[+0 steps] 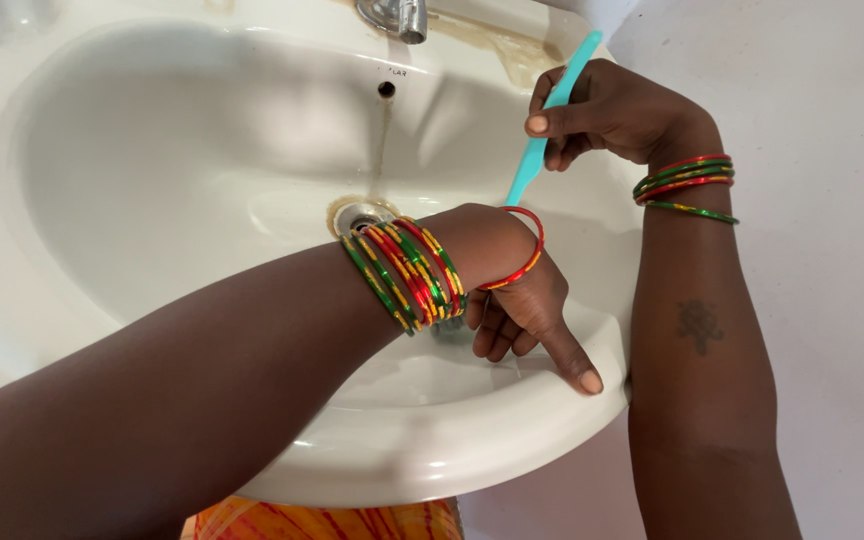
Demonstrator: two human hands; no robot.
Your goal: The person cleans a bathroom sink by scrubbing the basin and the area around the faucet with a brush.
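Observation:
My right hand (607, 112) is shut on the handle of a teal brush (535, 150) over the far right of a white sink (432, 440). The brush slants down into the basin, and its head is hidden behind my left wrist. My left arm crosses the basin from the lower left. My left hand (524, 318) rests on the inner right wall of the sink, fingers curled and thumb stretched along the rim, holding nothing. Both wrists carry red, green and gold bangles (404, 272).
A metal tap (397, 18) stands at the back of the sink above an overflow hole (386, 89). The stained drain (357, 215) lies just behind my left wrist. Orange patterned cloth (332, 522) shows below the sink. A pale surface (832, 100) lies to the right.

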